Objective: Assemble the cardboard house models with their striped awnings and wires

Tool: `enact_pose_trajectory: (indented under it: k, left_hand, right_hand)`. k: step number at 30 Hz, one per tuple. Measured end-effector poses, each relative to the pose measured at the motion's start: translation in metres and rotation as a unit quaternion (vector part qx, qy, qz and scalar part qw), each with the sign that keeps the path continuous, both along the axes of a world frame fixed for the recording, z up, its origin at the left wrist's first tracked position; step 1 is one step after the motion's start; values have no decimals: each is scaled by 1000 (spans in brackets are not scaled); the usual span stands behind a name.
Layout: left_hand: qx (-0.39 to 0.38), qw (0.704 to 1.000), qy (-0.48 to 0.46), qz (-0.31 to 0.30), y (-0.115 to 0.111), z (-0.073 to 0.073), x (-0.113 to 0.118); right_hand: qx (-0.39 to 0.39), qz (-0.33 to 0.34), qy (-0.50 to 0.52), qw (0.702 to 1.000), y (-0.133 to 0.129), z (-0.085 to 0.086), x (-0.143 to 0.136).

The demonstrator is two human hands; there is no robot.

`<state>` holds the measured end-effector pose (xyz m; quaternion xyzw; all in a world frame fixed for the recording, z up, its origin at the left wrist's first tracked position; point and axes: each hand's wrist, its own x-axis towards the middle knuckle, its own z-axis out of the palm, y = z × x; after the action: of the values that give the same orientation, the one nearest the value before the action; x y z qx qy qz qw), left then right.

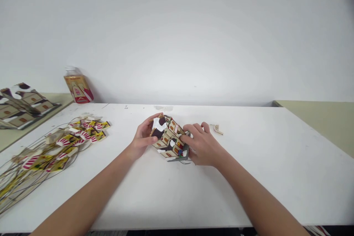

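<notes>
A small model house point(167, 139) with cream walls, dark roofs and white snow patches is held tilted above the middle of the white table. My left hand point(143, 137) grips its roof side, thumb in front and fingers behind. At the other side, my right hand point(201, 143) has its fingers closed against the front and the grey base. Thin dark wire shows under the base near my right fingers. What the right fingertips press on is partly hidden. Just beyond my right hand lies a small pale curved piece point(218, 129) on the table.
On the left of the white table point(262, 177) lies a bundle of wired pieces point(66, 141) with red-and-white striped and yellow parts. Another model house point(26, 105) stands at far left. A bottle point(79, 85) with an orange-red label leans by the wall.
</notes>
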<state>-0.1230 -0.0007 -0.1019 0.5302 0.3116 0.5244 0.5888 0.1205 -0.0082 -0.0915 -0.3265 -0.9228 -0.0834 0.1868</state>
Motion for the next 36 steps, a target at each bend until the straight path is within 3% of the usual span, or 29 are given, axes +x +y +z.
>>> enact_pose_trajectory:
  k: [19,28,36]
  left_hand:
    - [11,1000,-1,2,2,-6,0]
    - [10,1000,-20,3,0,2,5]
    - [3,1000,-20,4,-1,1,4]
  right_hand:
    - [100,-25,25,994,7,-12,-6]
    - [156,3,70,985,11,-14,1]
    - [168,-11,82,982,13,-13,5]
